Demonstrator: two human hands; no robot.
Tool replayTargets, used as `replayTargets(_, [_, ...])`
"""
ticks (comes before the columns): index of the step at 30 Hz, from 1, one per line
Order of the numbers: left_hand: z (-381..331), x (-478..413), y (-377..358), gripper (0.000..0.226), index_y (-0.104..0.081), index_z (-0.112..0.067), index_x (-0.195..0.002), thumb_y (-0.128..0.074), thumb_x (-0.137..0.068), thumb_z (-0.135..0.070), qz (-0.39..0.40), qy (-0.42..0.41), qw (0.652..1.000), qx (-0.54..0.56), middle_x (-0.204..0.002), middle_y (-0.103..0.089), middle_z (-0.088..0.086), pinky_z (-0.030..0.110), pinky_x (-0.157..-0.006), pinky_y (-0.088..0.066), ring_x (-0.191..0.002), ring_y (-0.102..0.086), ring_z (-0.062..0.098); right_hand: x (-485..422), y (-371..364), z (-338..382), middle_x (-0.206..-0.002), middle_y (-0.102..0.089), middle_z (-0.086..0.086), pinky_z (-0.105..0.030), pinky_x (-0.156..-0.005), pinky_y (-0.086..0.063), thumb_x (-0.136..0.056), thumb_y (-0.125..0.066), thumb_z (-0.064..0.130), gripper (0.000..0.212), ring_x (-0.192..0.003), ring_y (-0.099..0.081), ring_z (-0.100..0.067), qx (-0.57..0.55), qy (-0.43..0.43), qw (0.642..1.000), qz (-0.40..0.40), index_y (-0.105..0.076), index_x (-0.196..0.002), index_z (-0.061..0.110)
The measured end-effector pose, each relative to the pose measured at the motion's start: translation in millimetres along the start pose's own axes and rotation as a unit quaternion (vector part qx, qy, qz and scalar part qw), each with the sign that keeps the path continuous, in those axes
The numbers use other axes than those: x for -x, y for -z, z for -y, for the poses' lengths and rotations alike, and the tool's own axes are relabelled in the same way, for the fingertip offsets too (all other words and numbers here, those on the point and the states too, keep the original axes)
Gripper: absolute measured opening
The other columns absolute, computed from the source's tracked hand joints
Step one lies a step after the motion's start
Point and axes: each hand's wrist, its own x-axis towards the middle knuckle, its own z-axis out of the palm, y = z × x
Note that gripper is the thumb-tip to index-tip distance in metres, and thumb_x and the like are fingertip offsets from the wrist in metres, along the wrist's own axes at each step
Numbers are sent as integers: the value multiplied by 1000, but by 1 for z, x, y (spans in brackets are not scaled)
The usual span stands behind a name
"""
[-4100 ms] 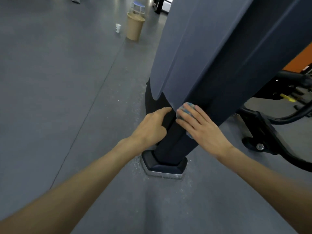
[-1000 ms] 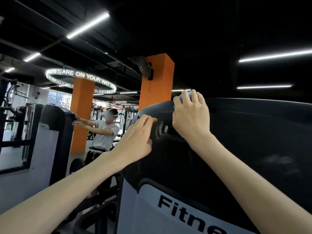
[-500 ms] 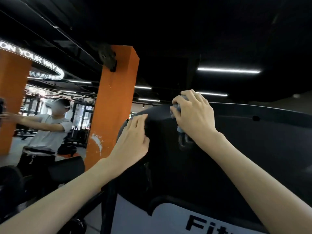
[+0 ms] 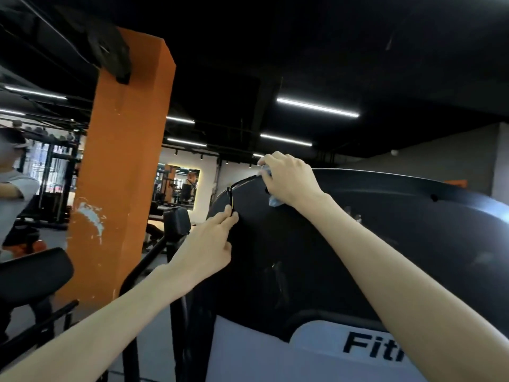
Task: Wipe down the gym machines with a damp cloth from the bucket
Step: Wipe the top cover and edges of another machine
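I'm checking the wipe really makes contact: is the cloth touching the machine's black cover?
Touching. The head view shows the right hand pressing the blue cloth onto the cover near its top edge, with no gap.

The grey floor (only patches show) carries the orange pillar and a black padded machine.
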Motion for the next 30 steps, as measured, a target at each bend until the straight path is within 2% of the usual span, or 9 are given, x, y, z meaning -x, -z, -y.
replayTargets(5, [12,4,2,79,-15,-25,-152,-47,-85,1,25,-18,999,22,-159,-5,-9,24,-102,-41,-141,-27,14,-20,-6,17,-111,-61,-5,-31,-69,-40,-99,-45,27,25,-99,-61,-26,101,-60,992,34,-57,-113,10])
replayTargets(10, [18,4,1,77,-20,-29,-150,-44,-85,4,9,-14,999,33,-158,-9,-12,27,-99,-45,-130,-46,18,-15,-33,60,-117,-58,2,-29,-80,-50,-90,-64,31,32,-103,-59,-18,74,128,986,80,-57,-118,18])
replayTargets(13, [26,-1,0,81,-19,-38,-148,-42,-84,7,18,-14,999,42,-153,-7,-24,31,-96,-48,-135,-40,22,-34,-22,41,-112,-62,-2,-33,-75,-49,-85,-69,30,31,-101,-60,-24,25,-32,994,98,-62,-114,18])
replayTargets(15, [31,-3,-1,84,-18,-42,-147,-41,-84,8,23,-16,998,50,-147,-2,-31,32,-89,-53,-134,-40,22,-33,-23,36,-104,-63,-3,-30,-69,-44,-85,-68,27,23,-95,-61,-24,29,-99,992,74,-66,-105,16])
replayTargets(18, [35,-3,-4,84,-20,-41,-147,-40,-84,10,15,-30,998,61,-143,-1,-32,30,-89,-52,-132,-42,19,0,-41,49,-94,-66,-1,-27,-79,-48,-81,-70,19,9,-90,-62,-19,55,37,995,-81,-71,-89,16])
replayTargets(21, [35,-5,-1,85,-19,-39,-148,-40,-83,13,7,-45,998,48,-145,-1,-30,29,-100,-44,-133,-39,20,8,-45,24,-105,-67,2,-32,-91,-48,-83,-70,20,19,-98,-62,-20,2,148,985,-91,-71,-102,18])
replayTargets(26, [42,3,-8,85,-24,-27,-150,-44,-80,17,-10,-59,989,138,-156,-17,-14,12,-108,-27,-140,-25,7,18,-40,33,-110,-69,-9,-34,-100,-46,-77,-78,10,60,-103,-66,-25,8,32,987,-158,-55,-132,3])
replayTargets(28, [46,8,-14,79,-31,-20,-147,-44,-79,18,-64,-44,982,171,-153,-30,-5,2,-103,-21,-139,-30,9,48,-51,45,-126,-62,-14,-32,-110,-35,-62,-86,4,93,-119,-58,-26,-32,89,987,-131,-38,-142,-1])
replayTargets(30, [48,9,-17,73,-37,-15,-145,-45,-80,18,-82,-36,982,166,-149,-39,2,8,-106,-21,-136,-37,15,73,-56,44,-143,-48,-13,-34,-115,-27,-69,-84,14,97,-134,-44,-24,-53,185,980,-57,-27,-147,1])
